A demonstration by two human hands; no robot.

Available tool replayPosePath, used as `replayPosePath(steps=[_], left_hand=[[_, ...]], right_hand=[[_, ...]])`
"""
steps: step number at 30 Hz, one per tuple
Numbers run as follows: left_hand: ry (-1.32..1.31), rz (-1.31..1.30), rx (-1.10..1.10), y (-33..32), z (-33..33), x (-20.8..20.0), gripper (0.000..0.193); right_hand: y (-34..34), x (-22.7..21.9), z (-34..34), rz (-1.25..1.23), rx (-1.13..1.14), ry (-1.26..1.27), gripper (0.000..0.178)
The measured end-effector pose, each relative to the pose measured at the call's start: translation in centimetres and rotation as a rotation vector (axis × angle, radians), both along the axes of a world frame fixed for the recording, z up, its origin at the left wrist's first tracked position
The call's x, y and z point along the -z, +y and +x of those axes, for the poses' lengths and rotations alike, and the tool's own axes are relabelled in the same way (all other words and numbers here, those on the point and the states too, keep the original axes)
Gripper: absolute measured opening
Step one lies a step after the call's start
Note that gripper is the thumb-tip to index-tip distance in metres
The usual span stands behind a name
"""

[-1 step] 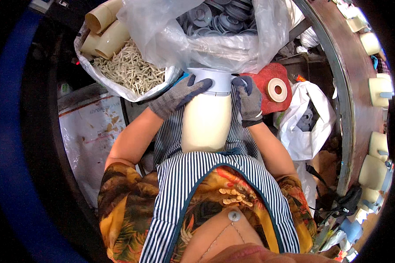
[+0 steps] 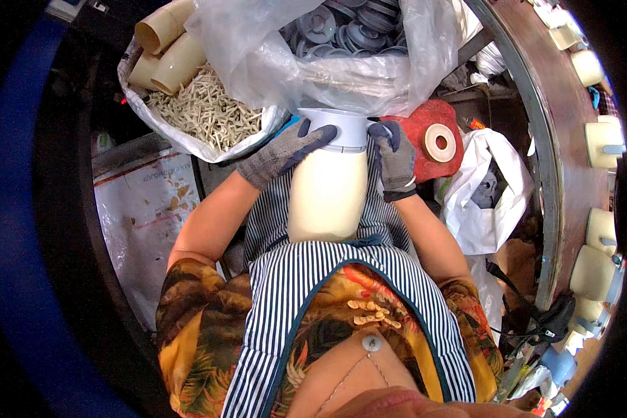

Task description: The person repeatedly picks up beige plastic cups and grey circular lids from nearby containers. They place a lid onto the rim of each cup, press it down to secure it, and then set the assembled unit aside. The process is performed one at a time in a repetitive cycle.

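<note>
A smooth cream jug [image 2: 327, 198] sits at the frame's centre, long axis running up and down, its pale blue-grey collar [image 2: 347, 131] toward the top, lip pointing left, lower end by the striped apron [image 2: 279, 279]. The knit-gloved left hand [image 2: 289, 152] has fingers grasping jug and collar; the right hand [image 2: 396, 159] curls its fingers at the collar's right edge, grip unclear

Left grip [image 2: 279, 155] on cream vessel [image 2: 327, 195]

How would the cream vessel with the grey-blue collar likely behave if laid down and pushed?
The cream vessel probably feels stiff, since its walls show a moulded shape. Its rounded sides suggest it could roll, perhaps unevenly, as the collar flares to a lip. Its sheen hints at slipperiness.
</note>
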State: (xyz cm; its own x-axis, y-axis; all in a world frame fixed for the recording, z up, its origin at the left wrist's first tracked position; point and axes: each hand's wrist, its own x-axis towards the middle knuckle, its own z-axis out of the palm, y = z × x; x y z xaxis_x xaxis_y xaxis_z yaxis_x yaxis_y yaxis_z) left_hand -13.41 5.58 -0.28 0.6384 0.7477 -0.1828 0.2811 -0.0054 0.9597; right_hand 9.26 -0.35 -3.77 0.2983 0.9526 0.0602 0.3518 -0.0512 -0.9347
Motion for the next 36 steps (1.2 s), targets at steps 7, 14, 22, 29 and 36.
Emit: replayPosePath(steps=[7, 14, 22, 29, 36], left_hand=[[-0.044, -0.031, -0.046, 0.1, -0.5, 1.0, 0.068], [-0.041, 0.358, 0.013, -0.1, 0.0, 2.1, 0.057], [-0.144, 0.094, -0.17, 0.5, 2.2, 5.9, 0.053], [-0.369, -0.43, -0.12, 1.0, 2.5, 3.4, 0.076], [-0.291, -0.437, -0.139, 1.1, 2.3, 0.5, 0.067]], right_hand=[[-0.8, 0.2, -1.1, -0.023, 0.048, 0.029, 0.03], [-0.1, 1.5, 0.5, 0.096, -0.08, 0.052, 0.021], [1.3, -1.8, 3.2, -0.33, 0.056, 0.682, 0.023], [1.2, -2.1, 2.8, -0.373, 0.001, 0.58, 0.022], [1.2, 0.6, 2.7, -0.21, -0.01, 0.374, 0.022]])
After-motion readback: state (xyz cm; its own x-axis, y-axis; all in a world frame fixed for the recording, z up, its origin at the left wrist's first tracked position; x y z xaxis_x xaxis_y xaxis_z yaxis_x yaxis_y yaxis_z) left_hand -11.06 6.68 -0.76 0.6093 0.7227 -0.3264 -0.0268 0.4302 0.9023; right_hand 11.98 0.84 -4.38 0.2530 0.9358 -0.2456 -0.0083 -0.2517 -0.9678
